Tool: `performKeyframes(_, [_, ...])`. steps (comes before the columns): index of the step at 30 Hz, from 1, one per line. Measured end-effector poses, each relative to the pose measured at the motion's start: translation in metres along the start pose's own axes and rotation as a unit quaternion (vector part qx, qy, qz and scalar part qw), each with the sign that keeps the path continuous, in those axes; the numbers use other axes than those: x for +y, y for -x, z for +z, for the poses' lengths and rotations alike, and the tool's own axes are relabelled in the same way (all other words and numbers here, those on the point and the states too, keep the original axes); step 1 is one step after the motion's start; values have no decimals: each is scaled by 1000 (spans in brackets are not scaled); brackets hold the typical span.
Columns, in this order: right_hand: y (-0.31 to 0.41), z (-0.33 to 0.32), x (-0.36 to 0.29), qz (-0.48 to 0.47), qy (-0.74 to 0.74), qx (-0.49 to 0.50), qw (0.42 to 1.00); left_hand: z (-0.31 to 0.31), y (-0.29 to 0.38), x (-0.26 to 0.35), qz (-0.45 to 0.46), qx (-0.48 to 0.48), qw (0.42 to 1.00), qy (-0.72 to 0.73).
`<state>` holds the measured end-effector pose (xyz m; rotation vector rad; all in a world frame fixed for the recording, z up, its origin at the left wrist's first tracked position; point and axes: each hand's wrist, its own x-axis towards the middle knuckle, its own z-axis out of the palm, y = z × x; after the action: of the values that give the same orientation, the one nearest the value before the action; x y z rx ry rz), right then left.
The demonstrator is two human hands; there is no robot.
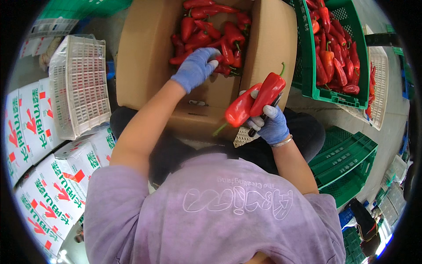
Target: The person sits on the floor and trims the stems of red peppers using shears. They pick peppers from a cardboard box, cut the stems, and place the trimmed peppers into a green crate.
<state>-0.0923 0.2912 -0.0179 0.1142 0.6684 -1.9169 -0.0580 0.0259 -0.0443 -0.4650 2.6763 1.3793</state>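
My left hand, in a blue glove with pale fingertips, reaches into an open cardboard box, its fingers around part of a red pepper at the near edge of the pile. Many red peppers lie in the far part of the box. My right hand, gloved the same way, holds two red peppers side by side over the box's right flap. One has its green stem up, the other its stem down. A dark, slim tool is also in this hand, mostly hidden behind the peppers.
A green plastic crate of red peppers stands to the right, with a white crate beside it. Nested green crates lie lower right. At the left are a white plastic basket and stacked white printed cartons.
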Motion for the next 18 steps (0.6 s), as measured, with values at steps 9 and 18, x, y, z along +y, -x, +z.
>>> performKeyframes(9, [-12, -7, -2, 23, -23, -14, 999, 53, -58, -61, -47, -69, 987, -140])
performKeyframes(18, [-8, -2, -1, 34, 0, -19, 999, -20, 52, -29, -73, 34, 736, 672])
